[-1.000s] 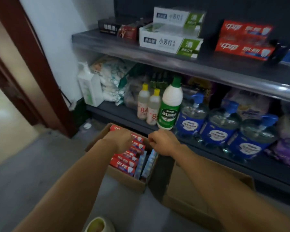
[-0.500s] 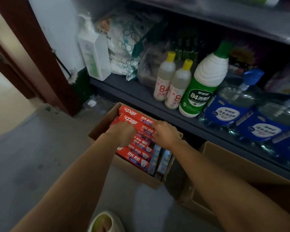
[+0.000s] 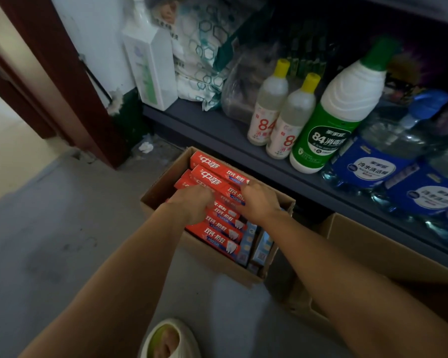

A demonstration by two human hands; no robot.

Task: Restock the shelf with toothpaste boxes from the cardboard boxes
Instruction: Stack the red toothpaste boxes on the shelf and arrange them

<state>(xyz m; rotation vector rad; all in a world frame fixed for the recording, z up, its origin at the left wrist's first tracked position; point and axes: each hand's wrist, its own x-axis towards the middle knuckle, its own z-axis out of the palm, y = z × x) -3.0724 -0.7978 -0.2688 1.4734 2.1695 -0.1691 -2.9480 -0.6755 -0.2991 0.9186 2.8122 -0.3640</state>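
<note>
- Toothpaste boxes (image 3: 219, 177), red with white letters, lie packed in an open cardboard box (image 3: 161, 189) on the grey floor (image 3: 62, 228), just in front of the lower shelf (image 3: 217, 125).
- The left hand (image 3: 192, 202) lies on the red boxes near the middle of the row; its fingers curl down over one box, but their tips are hidden, so I cannot tell if they really grip it.
- The right hand (image 3: 259, 202) is at the right end of the upper red boxes; its fingers bend round the end of one box, and the thumb is not visible.
- Beside the red boxes, some blue packs (image 3: 248, 244) stand on edge in the same carton; their print is too small to read.
- A second cardboard box (image 3: 373, 254) stands to the right, cut off by the picture edge and partly covered by the right forearm; its inside is not visible.
- On the shelf, two small bottles (image 3: 279, 112) with yellow caps and a white and green bottle (image 3: 339, 112) stand close to the front edge, above the carton.
- The back of the shelf is dark and hard to make out.
- To the left of the carton the floor is open, up to a dark red door frame (image 3: 70, 86).
</note>
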